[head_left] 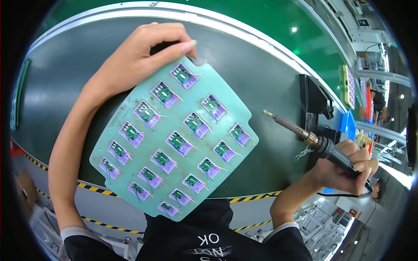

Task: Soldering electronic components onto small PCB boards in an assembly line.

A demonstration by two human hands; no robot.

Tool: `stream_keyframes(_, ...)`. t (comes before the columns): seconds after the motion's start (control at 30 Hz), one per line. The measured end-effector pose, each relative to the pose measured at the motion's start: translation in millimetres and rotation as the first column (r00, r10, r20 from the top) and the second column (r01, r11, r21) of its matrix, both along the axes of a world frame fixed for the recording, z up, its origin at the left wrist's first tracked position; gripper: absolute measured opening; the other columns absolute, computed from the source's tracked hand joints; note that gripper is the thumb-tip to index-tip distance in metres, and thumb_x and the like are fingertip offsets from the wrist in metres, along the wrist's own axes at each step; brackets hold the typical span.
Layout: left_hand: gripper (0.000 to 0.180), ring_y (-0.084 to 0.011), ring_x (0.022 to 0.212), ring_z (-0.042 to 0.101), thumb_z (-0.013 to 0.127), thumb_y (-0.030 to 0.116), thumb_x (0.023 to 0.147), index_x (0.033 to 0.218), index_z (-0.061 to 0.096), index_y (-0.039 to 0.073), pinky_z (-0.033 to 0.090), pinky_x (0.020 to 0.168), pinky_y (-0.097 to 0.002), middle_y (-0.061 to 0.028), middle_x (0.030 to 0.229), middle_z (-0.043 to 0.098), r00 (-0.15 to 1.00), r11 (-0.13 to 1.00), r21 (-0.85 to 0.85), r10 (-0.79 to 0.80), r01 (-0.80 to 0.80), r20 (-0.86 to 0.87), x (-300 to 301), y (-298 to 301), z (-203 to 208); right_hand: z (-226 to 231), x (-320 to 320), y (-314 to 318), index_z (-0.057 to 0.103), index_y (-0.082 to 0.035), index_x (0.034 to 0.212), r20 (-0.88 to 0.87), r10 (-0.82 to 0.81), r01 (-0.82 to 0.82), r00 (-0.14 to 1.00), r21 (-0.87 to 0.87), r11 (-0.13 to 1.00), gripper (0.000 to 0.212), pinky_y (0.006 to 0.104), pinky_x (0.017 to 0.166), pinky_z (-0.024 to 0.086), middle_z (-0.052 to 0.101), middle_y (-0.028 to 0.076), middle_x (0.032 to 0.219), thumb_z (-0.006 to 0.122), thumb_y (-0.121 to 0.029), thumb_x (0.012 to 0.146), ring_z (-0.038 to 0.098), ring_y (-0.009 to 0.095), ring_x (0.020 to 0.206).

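Observation:
My left hand [159,45] pinches the far edge of a pale green tray [143,113], which is tilted and reaches back over the near table edge. Rows of slots in the tray hold small green circuit boards [177,140] in purple housings, with thin red, white and dark wires sticking out. In my right hand [346,167] is a soldering iron [320,143], gripped by its black handle. Its tip points up and left, to the right of the tray and apart from it. A black cable trails from the handle's end.
A black stand-like device [314,100] sits on the dark tabletop [265,165] at the right, with a loose bundle of pale wires [303,152] near it. Farther right are a blue bin [348,125] and a yellowish tray [348,87]. Other people are in the background.

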State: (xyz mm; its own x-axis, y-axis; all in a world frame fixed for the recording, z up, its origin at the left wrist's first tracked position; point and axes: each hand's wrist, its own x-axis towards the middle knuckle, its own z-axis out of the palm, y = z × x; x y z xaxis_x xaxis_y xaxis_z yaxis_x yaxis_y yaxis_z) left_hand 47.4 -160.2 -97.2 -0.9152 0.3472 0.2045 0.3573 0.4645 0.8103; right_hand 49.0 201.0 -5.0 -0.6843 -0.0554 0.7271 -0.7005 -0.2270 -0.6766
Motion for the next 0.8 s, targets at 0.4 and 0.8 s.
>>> stream_keyframes(0.4,0.025,-0.0119,0.08,0.052,0.051,0.019,0.1,0.088,0.06,-0.002,0.041,0.073,-0.0258,-0.0043,0.087,0.057,0.984,0.993,0.112,0.014,-0.035,0.179,3,-1,-18,11,-6,-11,0.042,-0.007,0.076,0.005,0.189,-0.185,0.982,0.255,0.949,0.013,0.0254,0.033,0.021,0.039,0.003,0.05,0.05,-0.014,0.082,0.024,0.01,0.032)
stream_keyframes(0.8,0.022,-0.0122,0.079,0.06,0.057,0.015,0.099,0.092,0.068,-0.002,0.047,0.072,-0.0267,-0.0062,0.085,0.066,0.952,0.835,0.469,-0.196,0.288,-0.235,-45,-1,-52,4,-10,-12,0.042,-0.005,0.078,0.064,0.207,-0.217,0.976,0.245,0.945,0.01,0.0261,0.035,0.024,0.042,0.004,0.051,0.047,-0.011,0.085,0.023,0.009,0.036)
